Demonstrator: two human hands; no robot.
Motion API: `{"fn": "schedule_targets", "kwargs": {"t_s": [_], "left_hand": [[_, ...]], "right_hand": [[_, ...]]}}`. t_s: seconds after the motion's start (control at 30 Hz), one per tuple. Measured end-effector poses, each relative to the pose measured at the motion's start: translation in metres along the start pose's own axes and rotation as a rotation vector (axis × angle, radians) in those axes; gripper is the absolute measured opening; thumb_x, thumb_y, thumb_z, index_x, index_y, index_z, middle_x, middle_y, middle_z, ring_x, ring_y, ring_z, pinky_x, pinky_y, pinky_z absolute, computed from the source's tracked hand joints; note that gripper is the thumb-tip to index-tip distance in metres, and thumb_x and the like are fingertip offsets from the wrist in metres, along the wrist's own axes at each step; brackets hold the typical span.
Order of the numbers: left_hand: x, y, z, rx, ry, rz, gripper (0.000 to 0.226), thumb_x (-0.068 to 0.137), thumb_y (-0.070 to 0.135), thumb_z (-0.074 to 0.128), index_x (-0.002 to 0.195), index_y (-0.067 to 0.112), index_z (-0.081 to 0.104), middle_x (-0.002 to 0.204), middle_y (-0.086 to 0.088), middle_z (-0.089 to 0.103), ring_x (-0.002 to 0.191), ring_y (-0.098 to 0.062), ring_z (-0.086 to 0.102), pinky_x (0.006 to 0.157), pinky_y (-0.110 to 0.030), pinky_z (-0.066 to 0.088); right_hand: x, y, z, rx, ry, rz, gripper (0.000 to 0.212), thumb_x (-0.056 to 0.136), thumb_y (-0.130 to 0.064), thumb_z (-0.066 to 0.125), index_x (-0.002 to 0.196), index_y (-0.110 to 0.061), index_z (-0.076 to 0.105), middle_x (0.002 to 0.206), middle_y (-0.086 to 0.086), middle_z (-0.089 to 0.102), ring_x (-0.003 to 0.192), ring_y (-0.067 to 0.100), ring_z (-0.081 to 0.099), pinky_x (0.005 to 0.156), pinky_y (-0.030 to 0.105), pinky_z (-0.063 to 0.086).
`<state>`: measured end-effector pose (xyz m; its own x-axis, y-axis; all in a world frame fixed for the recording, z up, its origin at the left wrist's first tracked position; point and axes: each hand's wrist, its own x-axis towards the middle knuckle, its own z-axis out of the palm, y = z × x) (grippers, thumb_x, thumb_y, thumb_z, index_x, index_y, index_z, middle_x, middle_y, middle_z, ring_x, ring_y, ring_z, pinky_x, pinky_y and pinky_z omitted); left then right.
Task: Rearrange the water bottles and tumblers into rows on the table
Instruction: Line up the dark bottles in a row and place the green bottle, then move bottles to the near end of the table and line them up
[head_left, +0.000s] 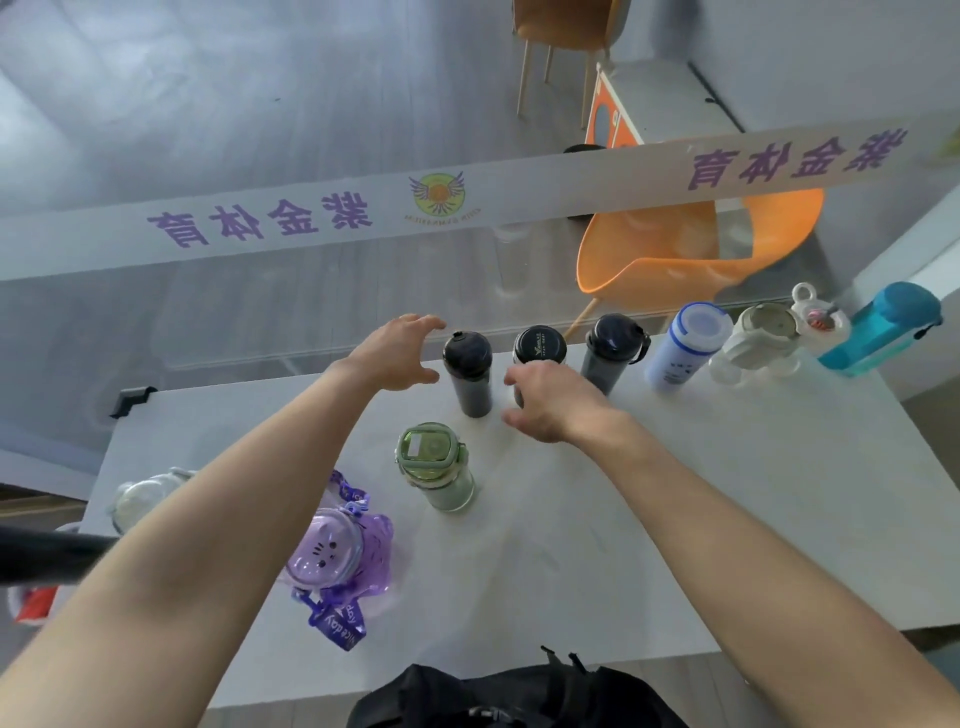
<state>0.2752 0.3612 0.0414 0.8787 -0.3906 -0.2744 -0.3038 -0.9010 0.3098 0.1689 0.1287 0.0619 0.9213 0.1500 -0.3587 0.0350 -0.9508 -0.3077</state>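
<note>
With both hands open beside it, the dark tumbler (469, 375) stands at the far row's left end.
Left hand (397, 356) and right hand (545, 400) hold nothing; nudge gently, keeping it upright and level with its neighbours.

"紫金体育" on white banner (467, 202), "Nice day" on purple strap (340, 623)

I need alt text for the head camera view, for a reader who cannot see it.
Two bare hands, left hand and right hand, reach open toward a dark tumbler in a far-edge row of bottles on a white table. Nearer stand a green bottle and a purple cat-faced bottle.
</note>
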Motion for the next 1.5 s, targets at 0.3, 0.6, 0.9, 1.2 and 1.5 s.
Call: {"fn": "schedule_targets", "kwargs": {"t_s": [0.3,0.6,0.9,1.2,1.5], "left_hand": [[-0.134,-0.117,-0.02,-0.039,0.112,-0.324,0.043,0.097,0.038,0.08,0.136,0.024,0.07,0.126,0.002,0.075,0.097,-0.016,0.073,0.088,-0.032,0.055],[-0.251,-0.233,-0.035,-0.078,0.144,-0.514,0.034,0.104,0.037,0.069,0.136,0.024,0.071,0.126,0.002,0.076,0.11,-0.019,0.071,0.1,-0.042,0.058],[-0.313,-0.337,-0.05,0.12,-0.138,-0.689,0.106,0.064,0.07,0.092,0.154,0.033,0.049,0.148,-0.002,0.055,0.135,-0.03,0.054,0.111,-0.05,0.05],[-0.323,-0.379,-0.03,-0.042,-0.003,-0.604,0.053,0.056,0.031,0.089,0.097,0.031,0.055,0.091,0.001,0.064,0.083,-0.022,0.062,0.061,-0.036,0.049],[-0.256,-0.34,-0.056,-0.118,0.223,-0.481,0.07,0.068,0.028,0.093,0.121,0.023,0.048,0.098,-0.005,0.062,0.091,-0.033,0.061,0.064,-0.038,0.045]], "right_hand": [[0.012,-0.142,-0.044,0.015,0.21,-0.381,0.041,0.1,-0.04,0.067,0.133,-0.015,0.066,0.125,0.009,0.071,0.113,0.033,0.068,0.098,0.047,0.057],[0.031,-0.287,0.063,-0.096,-0.077,-0.499,0.054,0.096,-0.042,0.072,0.143,-0.017,0.061,0.14,0.01,0.067,0.124,0.035,0.065,0.103,0.044,0.055],[0.051,-0.391,0.158,-0.032,-0.08,-0.435,0.106,0.078,-0.063,0.088,0.159,-0.021,0.035,0.138,0.013,0.055,0.122,0.037,0.062,0.099,0.047,0.055],[0.072,-0.406,0.197,0.012,-0.144,-0.301,0.113,0.061,-0.077,0.085,0.152,-0.034,0.034,0.124,0.008,0.046,0.117,0.038,0.061,0.1,0.048,0.056],[0.081,-0.377,0.109,0.136,0.119,-0.201,0.105,0.063,-0.068,0.088,0.147,-0.024,0.041,0.124,0.011,0.051,0.107,0.037,0.065,0.092,0.043,0.058]]}}
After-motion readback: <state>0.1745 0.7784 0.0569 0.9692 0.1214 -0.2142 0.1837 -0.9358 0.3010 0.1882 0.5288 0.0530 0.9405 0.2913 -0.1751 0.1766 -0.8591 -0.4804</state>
